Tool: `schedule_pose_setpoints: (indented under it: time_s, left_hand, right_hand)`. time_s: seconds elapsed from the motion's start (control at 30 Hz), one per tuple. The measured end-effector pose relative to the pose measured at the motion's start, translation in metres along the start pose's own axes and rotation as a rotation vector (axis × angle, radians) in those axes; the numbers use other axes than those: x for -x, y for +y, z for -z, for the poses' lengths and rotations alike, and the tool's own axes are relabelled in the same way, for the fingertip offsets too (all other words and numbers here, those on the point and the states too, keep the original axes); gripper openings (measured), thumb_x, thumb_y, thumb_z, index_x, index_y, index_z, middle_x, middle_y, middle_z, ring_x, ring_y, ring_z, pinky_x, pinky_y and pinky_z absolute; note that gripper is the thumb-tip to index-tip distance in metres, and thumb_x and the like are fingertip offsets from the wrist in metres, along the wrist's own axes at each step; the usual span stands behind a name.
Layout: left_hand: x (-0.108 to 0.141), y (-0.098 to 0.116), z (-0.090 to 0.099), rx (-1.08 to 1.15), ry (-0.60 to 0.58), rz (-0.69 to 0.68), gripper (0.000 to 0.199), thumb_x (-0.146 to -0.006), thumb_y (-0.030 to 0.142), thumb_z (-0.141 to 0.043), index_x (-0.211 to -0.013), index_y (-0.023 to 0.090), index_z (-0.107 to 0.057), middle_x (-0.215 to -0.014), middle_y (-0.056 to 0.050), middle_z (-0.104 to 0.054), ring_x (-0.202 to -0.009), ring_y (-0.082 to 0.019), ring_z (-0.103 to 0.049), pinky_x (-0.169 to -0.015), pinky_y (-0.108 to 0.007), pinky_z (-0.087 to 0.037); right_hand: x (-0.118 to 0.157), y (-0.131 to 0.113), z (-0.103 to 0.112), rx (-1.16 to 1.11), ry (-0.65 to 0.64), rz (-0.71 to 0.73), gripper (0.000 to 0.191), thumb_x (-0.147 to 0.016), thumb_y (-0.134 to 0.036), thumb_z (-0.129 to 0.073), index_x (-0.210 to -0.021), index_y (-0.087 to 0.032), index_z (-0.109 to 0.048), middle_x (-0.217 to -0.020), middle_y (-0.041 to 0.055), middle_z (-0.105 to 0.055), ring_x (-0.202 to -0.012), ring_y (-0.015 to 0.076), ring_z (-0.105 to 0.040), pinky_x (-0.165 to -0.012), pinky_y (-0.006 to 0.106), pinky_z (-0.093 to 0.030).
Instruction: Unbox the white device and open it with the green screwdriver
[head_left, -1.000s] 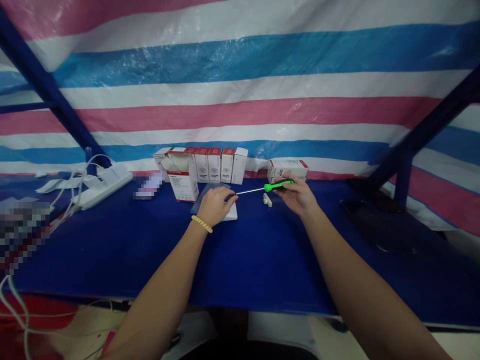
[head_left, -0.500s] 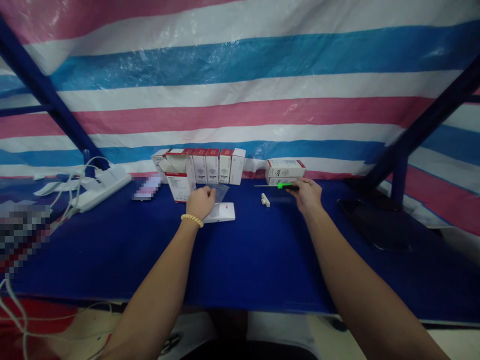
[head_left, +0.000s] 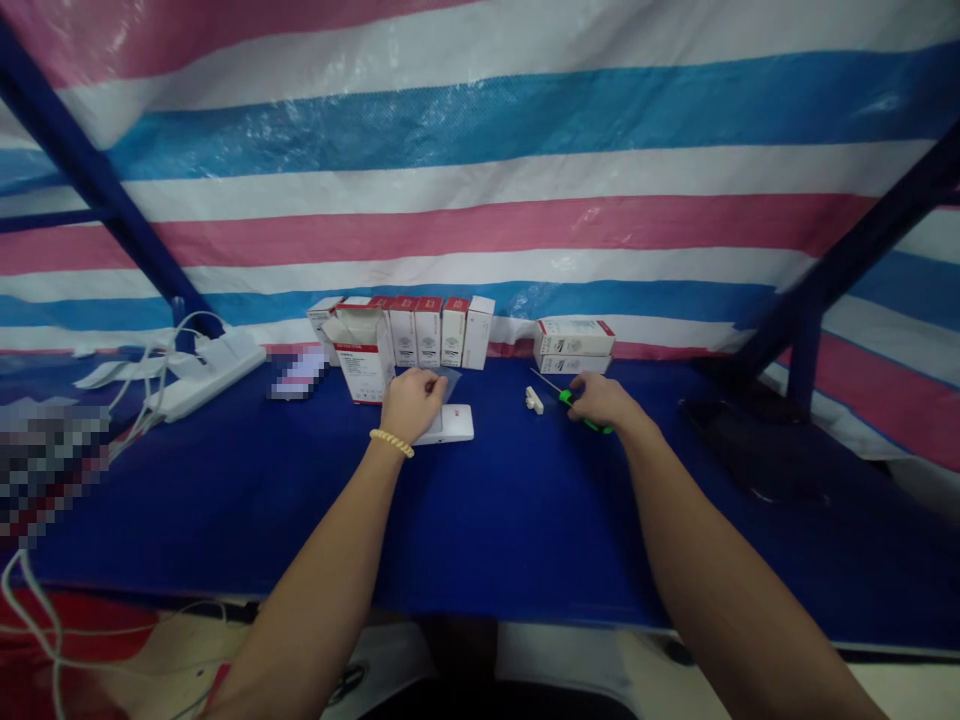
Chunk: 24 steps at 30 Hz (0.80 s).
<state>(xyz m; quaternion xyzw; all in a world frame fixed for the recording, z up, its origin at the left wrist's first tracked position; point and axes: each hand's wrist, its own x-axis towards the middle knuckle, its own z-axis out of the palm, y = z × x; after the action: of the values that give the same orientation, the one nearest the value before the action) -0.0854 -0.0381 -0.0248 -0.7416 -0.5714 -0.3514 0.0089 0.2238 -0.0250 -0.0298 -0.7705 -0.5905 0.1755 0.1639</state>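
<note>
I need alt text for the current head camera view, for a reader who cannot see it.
A person's right hand holds a green screwdriver over a blue table, while the left hand hides part of a white device. Red-and-white boxes stand behind.

Screwdriver point(head_left: 565, 398): handle partly covered by right hand point(head_left: 598, 399). White device point(head_left: 456, 426): left end hidden behind left hand point(head_left: 411, 402). Open carton point(head_left: 361, 374): fine print illegible. Pixelated clutter point(head_left: 49, 460), left edge: unidentifiable.

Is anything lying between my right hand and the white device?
Yes: a small off-white piece lies on the blue tabletop between the right hand, fingers around the green-handled screwdriver, and the white device. The screwdriver's shaft also reaches partway into that gap.
</note>
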Motion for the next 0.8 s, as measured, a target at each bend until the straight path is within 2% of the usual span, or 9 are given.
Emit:
schedule_pose_setpoints:
  time_s: [0.03, 0.1, 0.2, 0.27, 0.33, 0.5, 0.63, 0.7, 0.8]
  left_hand:
    - [0.001, 0.002, -0.001, 0.022, 0.008, -0.049, 0.024, -0.088, 0.029, -0.055, -0.073, 0.017, -0.069, -0.073, -0.005, -0.063, -0.070, -0.018, -0.059, -0.069, -0.031, -0.045]
    - [0.005, 0.008, -0.004, 0.061, 0.013, -0.193, 0.023, -0.088, 0.028, -0.055, -0.073, 0.017, -0.068, -0.073, -0.003, -0.063, -0.072, -0.017, -0.059, -0.070, -0.030, -0.045]
    - [0.012, 0.021, -0.009, 0.062, 0.004, -0.447, 0.023, -0.091, 0.029, -0.055, -0.077, 0.017, -0.068, -0.076, -0.003, -0.064, -0.075, -0.017, -0.059, -0.072, -0.032, -0.045]
    - [0.016, 0.028, -0.013, 0.051, -0.010, -0.554, 0.022, -0.092, 0.030, -0.054, -0.081, 0.017, -0.068, -0.079, -0.004, -0.065, -0.077, -0.018, -0.058, -0.073, -0.032, -0.044]
    - [0.018, 0.033, -0.015, 0.031, -0.025, -0.604, 0.023, -0.092, 0.028, -0.053, -0.079, 0.017, -0.068, -0.079, -0.004, -0.065, -0.077, -0.018, -0.058, -0.072, -0.033, -0.043]
    - [0.020, 0.036, -0.014, -0.026, -0.101, -0.579, 0.028, -0.094, 0.031, -0.049, -0.078, 0.018, -0.068, -0.080, -0.005, -0.067, -0.079, -0.019, -0.057, -0.073, -0.034, -0.041]
    - [0.019, 0.038, -0.011, -0.032, -0.184, -0.516, 0.027, -0.092, 0.037, -0.053, -0.079, 0.019, -0.069, -0.082, -0.004, -0.067, -0.083, -0.020, -0.058, -0.078, -0.035, -0.041]
    - [0.017, 0.037, -0.009, -0.011, -0.179, -0.457, 0.026, -0.088, 0.043, -0.060, -0.082, 0.019, -0.070, -0.084, -0.005, -0.068, -0.085, -0.020, -0.059, -0.080, -0.036, -0.042]
    - [0.011, 0.029, -0.004, 0.017, -0.135, -0.346, 0.026, -0.084, 0.044, -0.065, -0.083, 0.018, -0.070, -0.085, -0.005, -0.068, -0.087, -0.021, -0.060, -0.082, -0.036, -0.044]
  right_hand:
    - [0.003, -0.004, 0.000, 0.056, -0.007, 0.019, 0.050, -0.048, -0.021, -0.072, -0.097, -0.018, -0.067, -0.079, 0.0080, -0.068, -0.071, 0.0241, -0.064, -0.059, 0.032, -0.046]
    - [0.011, -0.016, -0.002, 0.070, 0.064, 0.117, 0.041, -0.056, -0.028, -0.069, -0.096, -0.017, -0.067, -0.085, 0.0102, -0.068, -0.075, 0.0241, -0.063, -0.062, 0.033, -0.045]
    - [0.031, -0.041, -0.009, -0.108, 0.199, 0.429, 0.024, -0.070, -0.030, -0.061, -0.089, -0.017, -0.067, -0.086, 0.0084, -0.069, -0.077, 0.0191, -0.061, -0.069, 0.032, -0.044]
    - [0.045, -0.057, -0.015, -0.231, 0.116, 0.663, 0.021, -0.078, -0.033, -0.056, -0.084, -0.017, -0.068, -0.081, 0.0053, -0.069, -0.072, 0.0153, -0.059, -0.068, 0.029, -0.043]
    - [0.056, -0.069, -0.020, -0.318, 0.000, 0.785, 0.024, -0.083, -0.035, -0.052, -0.078, -0.017, -0.068, -0.073, 0.0029, -0.067, -0.064, 0.0124, -0.056, -0.063, 0.027, -0.041]
    - [0.063, -0.073, -0.025, -0.476, -0.137, 0.760, 0.024, -0.079, -0.034, -0.057, -0.065, -0.017, -0.065, -0.058, -0.0007, -0.060, -0.053, 0.0090, -0.047, -0.053, 0.024, -0.035]
    - [0.059, -0.069, -0.025, -0.498, -0.174, 0.751, 0.018, -0.076, -0.031, -0.059, -0.067, -0.017, -0.067, -0.062, 0.0001, -0.064, -0.057, 0.0107, -0.052, -0.056, 0.025, -0.039]
    - [0.053, -0.066, -0.024, -0.495, -0.107, 0.729, 0.018, -0.075, -0.032, -0.059, -0.072, -0.018, -0.069, -0.066, 0.0010, -0.067, -0.060, 0.0123, -0.055, -0.059, 0.026, -0.043]
    - [0.036, -0.053, -0.019, -0.455, 0.157, 0.555, 0.023, -0.078, -0.035, -0.055, -0.076, -0.018, -0.071, -0.072, 0.0039, -0.070, -0.066, 0.0157, -0.061, -0.065, 0.029, -0.046]
